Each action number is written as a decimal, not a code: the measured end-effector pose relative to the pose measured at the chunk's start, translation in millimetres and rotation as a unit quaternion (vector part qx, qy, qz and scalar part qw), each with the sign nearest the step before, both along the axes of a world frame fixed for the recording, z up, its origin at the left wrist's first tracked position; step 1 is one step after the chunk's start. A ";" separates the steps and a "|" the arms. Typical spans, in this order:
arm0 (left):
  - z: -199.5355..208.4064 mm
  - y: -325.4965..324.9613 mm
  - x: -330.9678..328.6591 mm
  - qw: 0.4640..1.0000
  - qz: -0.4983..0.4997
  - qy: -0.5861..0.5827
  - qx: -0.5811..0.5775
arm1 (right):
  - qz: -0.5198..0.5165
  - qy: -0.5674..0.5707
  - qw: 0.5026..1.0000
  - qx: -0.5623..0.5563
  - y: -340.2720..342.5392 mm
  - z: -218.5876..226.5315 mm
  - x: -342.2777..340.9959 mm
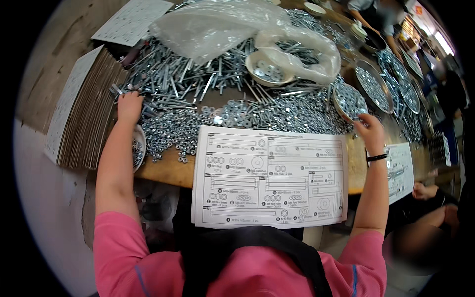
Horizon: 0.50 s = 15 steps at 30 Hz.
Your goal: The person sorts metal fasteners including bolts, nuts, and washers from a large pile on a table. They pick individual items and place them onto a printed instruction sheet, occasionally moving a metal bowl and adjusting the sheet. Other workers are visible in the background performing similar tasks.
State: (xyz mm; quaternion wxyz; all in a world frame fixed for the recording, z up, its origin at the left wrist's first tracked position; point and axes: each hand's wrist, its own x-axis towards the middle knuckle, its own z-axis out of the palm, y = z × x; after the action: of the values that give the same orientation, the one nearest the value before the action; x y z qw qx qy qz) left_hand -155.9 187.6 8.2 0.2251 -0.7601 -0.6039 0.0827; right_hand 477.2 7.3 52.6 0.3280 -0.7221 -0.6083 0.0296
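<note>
My left hand (130,106) is closed at the left end of a heap of long silver bolts (217,81). Shiny bolt ends (116,89) stick out past its fingers. On the right, my right hand (371,131) has its fingers pinched together at the near rim of a bowl of washers (350,100); what they hold is too small to name. Between my forearms, a stack of printed sheets (271,180) with drawings of bolts, nuts and washers lies at the table's front edge. Loose nuts (173,129) spread behind it.
A stack of flat cardboard (91,106) stands at the left. Clear plastic bags (217,27) cover the far bolts, beside a bowl of large washers (267,69). A metal pan (373,84) of small parts stands right. Co-workers sit at the right; one's hand (425,191) is near another sheet (400,171).
</note>
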 end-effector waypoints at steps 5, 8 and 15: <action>0.2 16.6 -2.2 0.997 -0.011 0.064 -0.048 | 0.169 0.034 0.977 -0.125 -11.9 -8.5 -105.8; 1.3 18.8 -8.4 0.995 -0.017 0.056 -0.081 | 0.225 -0.018 0.963 -0.144 -1.4 -24.8 -161.4; 47.3 -6.7 5.0 0.995 -0.100 0.015 0.024 | 0.243 -0.088 0.957 -0.135 11.2 -38.2 -205.6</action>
State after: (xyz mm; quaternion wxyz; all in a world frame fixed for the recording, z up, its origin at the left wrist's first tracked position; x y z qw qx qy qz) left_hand -150.9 180.8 55.5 0.2596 -0.8096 -0.5234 0.0571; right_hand 271.6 18.5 14.4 0.1558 -0.5898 -0.7823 0.1263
